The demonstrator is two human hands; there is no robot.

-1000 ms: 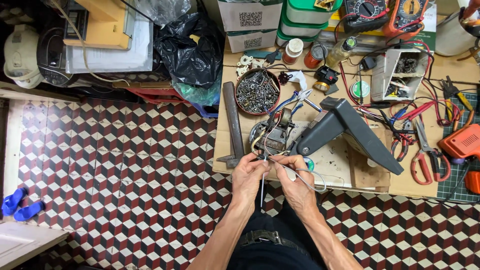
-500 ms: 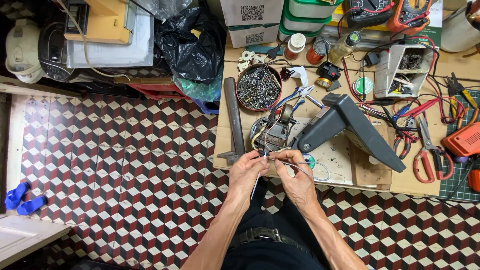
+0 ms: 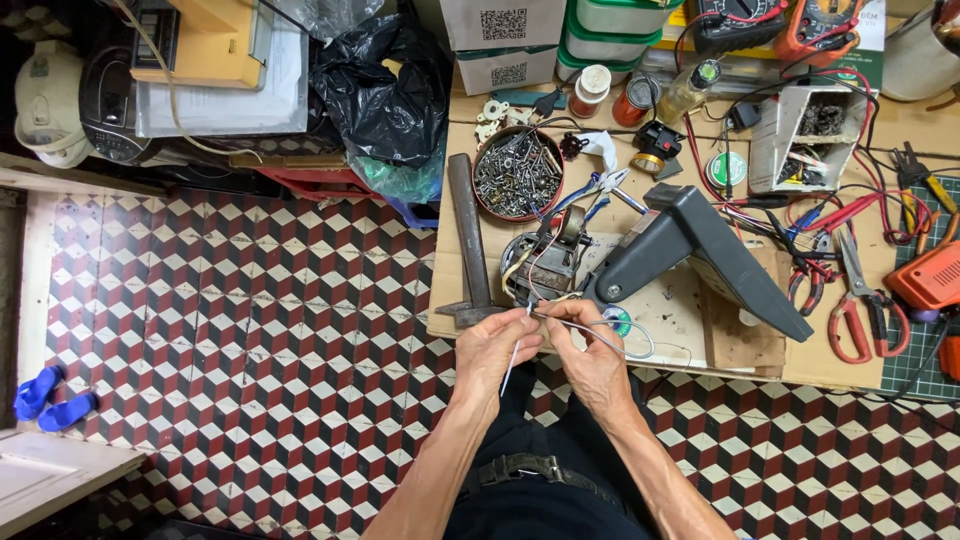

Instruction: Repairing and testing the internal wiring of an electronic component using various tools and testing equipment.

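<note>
Both my hands meet at the near edge of a cluttered workbench [image 3: 745, 350]. My left hand [image 3: 495, 350] pinches a thin white wire [image 3: 513, 360] that hangs down from its fingers. My right hand [image 3: 592, 355] holds a thin wire [image 3: 620, 343] that curves off to the right in a loop. The wires run up to a small electric motor assembly [image 3: 545, 260] just beyond my fingertips. A dark grey plastic housing [image 3: 700, 250] lies tilted to the right of the motor.
A round tin of screws [image 3: 517, 172] sits behind the motor, a metal bar [image 3: 467, 240] to its left. Red-handled scissors [image 3: 855, 300], pliers, meters [image 3: 830, 25], jars and boxes crowd the bench. A black bag [image 3: 385, 90] and patterned tile floor [image 3: 220, 320] lie left.
My hands have stayed together at the motor wires with only small finger shifts. The view has drifted slightly; nothing on the bench has moved.
</note>
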